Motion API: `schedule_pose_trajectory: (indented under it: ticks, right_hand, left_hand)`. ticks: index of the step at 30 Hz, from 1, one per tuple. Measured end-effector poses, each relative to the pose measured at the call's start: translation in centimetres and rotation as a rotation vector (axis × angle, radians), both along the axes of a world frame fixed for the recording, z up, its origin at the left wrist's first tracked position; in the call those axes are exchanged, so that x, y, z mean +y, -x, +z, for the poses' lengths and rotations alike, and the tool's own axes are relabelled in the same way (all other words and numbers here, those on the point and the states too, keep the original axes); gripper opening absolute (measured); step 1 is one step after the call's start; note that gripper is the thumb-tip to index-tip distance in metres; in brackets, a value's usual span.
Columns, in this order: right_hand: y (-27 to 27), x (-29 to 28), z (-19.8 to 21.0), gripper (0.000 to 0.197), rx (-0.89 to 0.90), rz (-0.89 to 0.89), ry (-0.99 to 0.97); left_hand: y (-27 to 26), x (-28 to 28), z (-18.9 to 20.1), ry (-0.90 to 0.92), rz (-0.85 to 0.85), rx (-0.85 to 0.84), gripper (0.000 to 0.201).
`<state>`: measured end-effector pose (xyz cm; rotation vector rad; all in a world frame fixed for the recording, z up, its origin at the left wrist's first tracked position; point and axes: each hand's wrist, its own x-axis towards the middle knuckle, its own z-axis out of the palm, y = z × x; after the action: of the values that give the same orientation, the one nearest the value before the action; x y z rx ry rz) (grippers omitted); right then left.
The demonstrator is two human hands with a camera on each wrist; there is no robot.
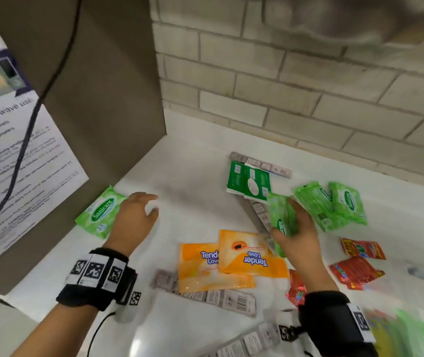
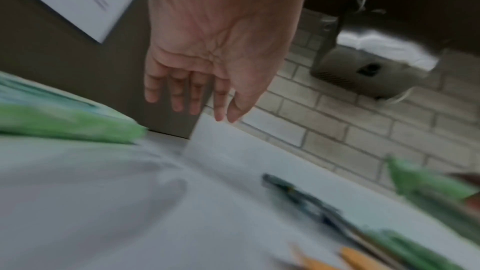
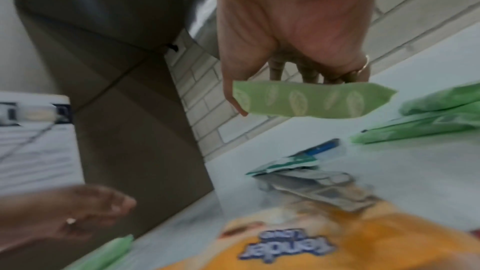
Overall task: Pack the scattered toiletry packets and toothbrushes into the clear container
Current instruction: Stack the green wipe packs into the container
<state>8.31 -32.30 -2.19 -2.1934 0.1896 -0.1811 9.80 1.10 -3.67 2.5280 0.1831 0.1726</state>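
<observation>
My right hand (image 1: 292, 225) grips a light green Sanicare wipes packet (image 1: 281, 217) off the white counter, thumb on one side and fingers behind; the right wrist view shows that packet (image 3: 311, 100) edge-on under the hand (image 3: 293, 81). My left hand (image 1: 141, 210) hovers empty with relaxed fingers beside another green Sanicare packet (image 1: 100, 212) at the counter's left; the left wrist view shows its fingers (image 2: 182, 93) straight above the counter. Two orange Tender Love packets (image 1: 231, 261), dark green sachets (image 1: 249, 182) and grey toothbrush packs (image 1: 218, 296) lie scattered. No clear container is in view.
Two more Sanicare packets (image 1: 334, 204) and red sachets (image 1: 357, 264) lie to the right. A brown cabinet side (image 1: 97, 99) with a paper notice (image 1: 17, 161) and a black cable stands on the left. A tiled wall (image 1: 308, 99) bounds the counter behind.
</observation>
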Motion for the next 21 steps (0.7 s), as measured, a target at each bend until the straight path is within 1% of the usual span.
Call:
schedule_pose_trajectory:
  ticks: [2,4,5,7,8,9,10,11,12,13,14,15,17,19,21]
  right_hand:
    - [0.9,2.1,1.6,0.077,-0.019,0.088,-0.172]
    - [1.7,3.5,2.6,0.075,0.008,0.128,-0.3]
    - [2.0,4.0,2.8,0.072,0.028,0.142,-0.361]
    - [2.5,4.7,2.8,0.059,0.083,0.159,-0.537]
    - [2.7,4.9,2.7,0.053,0.132,0.154,-0.676]
    - [2.9,5.0,2.7,0.055,0.192,0.155,-0.853]
    - [3.1,5.1,2.5,0.063,0.253,0.155,-1.039]
    - [3.4,5.1,2.5,0.076,0.308,0.154,-1.199]
    - [3.7,5.2,2.7,0.088,0.35,0.153,-1.309]
    - [4.0,5.2,2.8,0.094,0.373,0.15,-1.376]
    - [4.4,5.3,3.1,0.094,0.384,0.158,-1.415]
    - [5.0,5.3,3.4,0.09,0.387,0.177,-1.432]
    - [6.3,4.8,4.4,0.07,0.369,0.202,-1.408]
    - [7.6,3.7,5.4,0.05,0.324,0.143,-1.322]
    - [8.7,1.7,6.2,0.041,0.239,0.025,-1.172]
  left_hand:
    - [0.3,3.3,-1.3,-0.148,0.145,0.087,0.045]
    - [0.9,5.2,-2.4,-0.248,0.222,0.205,0.06]
    - [1.3,6.2,-3.2,-0.265,0.25,0.257,0.065]
    - [2.0,7.4,-4.4,-0.324,0.265,0.323,0.068]
    - [2.2,7.7,-4.4,-0.353,0.24,0.352,0.066]
    - [2.2,7.9,-4.4,-0.375,0.224,0.358,0.064]
    - [2.2,7.8,-4.0,-0.375,0.224,0.365,0.063]
    - [2.2,7.6,-3.6,-0.386,0.229,0.356,0.064]
    - [2.2,7.3,-2.9,-0.379,0.224,0.384,0.065]
    - [2.2,7.0,-2.6,-0.352,0.215,0.398,0.068]
    - [2.4,6.4,-2.0,-0.3,0.208,0.412,0.072]
    - [2.4,6.1,-2.1,-0.235,0.187,0.418,0.079]
    - [3.1,4.8,-1.5,-0.146,0.12,0.476,0.095]
    - [3.8,2.9,-0.7,-0.097,0.046,0.565,0.104]
    - [4.4,0.5,0.2,-0.049,-0.046,0.571,0.102]
